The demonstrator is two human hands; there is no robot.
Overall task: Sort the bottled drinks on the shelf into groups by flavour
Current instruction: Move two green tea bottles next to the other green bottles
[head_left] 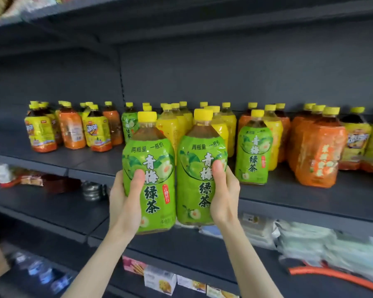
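I hold two green-labelled plum green tea bottles side by side in front of the dark shelf [310, 196]. My left hand [125, 203] grips the left green bottle [153, 168] from its left side. My right hand [224, 194] grips the right green bottle [196, 175] from its right side. Both bottles are upright, touching, with yellow caps. On the shelf stand another green bottle [253, 155] at right and one further back [129, 124], several yellow juice bottles [174, 125], orange-labelled bottles [319, 153] and yellow-labelled iced tea bottles [98, 132].
The shelf's front strip at left [52, 155] is bare. Lower shelves carry snack packets [310, 239], small boxes [159, 280], metal cans [93, 190] and an orange hose [336, 276]. An upper shelf [181, 16] overhangs the bottles.
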